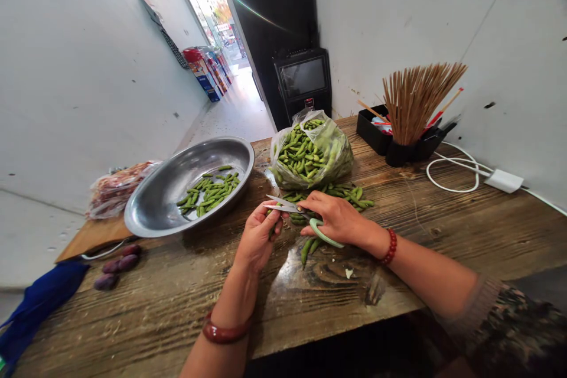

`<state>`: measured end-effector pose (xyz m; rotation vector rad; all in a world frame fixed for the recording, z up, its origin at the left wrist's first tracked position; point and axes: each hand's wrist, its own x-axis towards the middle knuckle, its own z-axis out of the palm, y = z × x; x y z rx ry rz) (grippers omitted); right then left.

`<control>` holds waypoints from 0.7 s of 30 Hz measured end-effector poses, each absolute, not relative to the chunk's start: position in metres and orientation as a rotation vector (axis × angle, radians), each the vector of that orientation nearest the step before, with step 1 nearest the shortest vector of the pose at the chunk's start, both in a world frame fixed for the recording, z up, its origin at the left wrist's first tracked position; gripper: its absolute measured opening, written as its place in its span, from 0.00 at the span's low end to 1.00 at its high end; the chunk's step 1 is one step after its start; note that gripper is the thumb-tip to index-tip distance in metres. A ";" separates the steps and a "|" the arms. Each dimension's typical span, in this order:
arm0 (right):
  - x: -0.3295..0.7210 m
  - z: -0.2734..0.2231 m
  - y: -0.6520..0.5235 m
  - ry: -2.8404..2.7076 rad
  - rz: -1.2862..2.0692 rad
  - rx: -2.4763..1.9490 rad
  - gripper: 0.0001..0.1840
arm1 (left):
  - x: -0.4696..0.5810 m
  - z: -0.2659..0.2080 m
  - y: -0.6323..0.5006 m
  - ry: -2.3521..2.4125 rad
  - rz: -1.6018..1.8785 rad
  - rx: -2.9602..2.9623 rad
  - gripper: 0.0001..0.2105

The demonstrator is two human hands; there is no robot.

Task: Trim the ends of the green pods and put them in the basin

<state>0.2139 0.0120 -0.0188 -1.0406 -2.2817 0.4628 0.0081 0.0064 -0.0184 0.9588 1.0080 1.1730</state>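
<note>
My left hand (260, 235) pinches a green soybean pod (271, 231), mostly hidden by the fingers. In my right hand (334, 215) is a pair of scissors (325, 235) with pale green handles, its blades parted and reaching left to the fingertips of my left hand. Just beyond my hands, loose pods (354, 196) lie on the wooden table in front of a clear plastic bag (339, 156) full of pods. To the left, a wide metal basin (153, 198) holds several pods (215, 195) and leans slightly.
Several purple-skinned vegetables (119, 264) and a blue cloth (44, 301) lie at the left, near bagged reddish food (119, 189) on a wooden board (88, 239). At the back right stand bundled wooden sticks (416, 100) in a black holder (401, 153), with a white cable and adapter (504, 181) nearby.
</note>
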 end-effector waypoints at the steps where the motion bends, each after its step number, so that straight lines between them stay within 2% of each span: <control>1: 0.214 -0.019 0.012 -2.284 0.460 -1.040 0.26 | 0.008 -0.019 0.006 1.007 1.167 0.975 0.14; 21: 0.216 -0.016 0.015 -2.316 0.493 -0.976 0.22 | 0.009 -0.017 0.004 0.980 1.150 1.081 0.10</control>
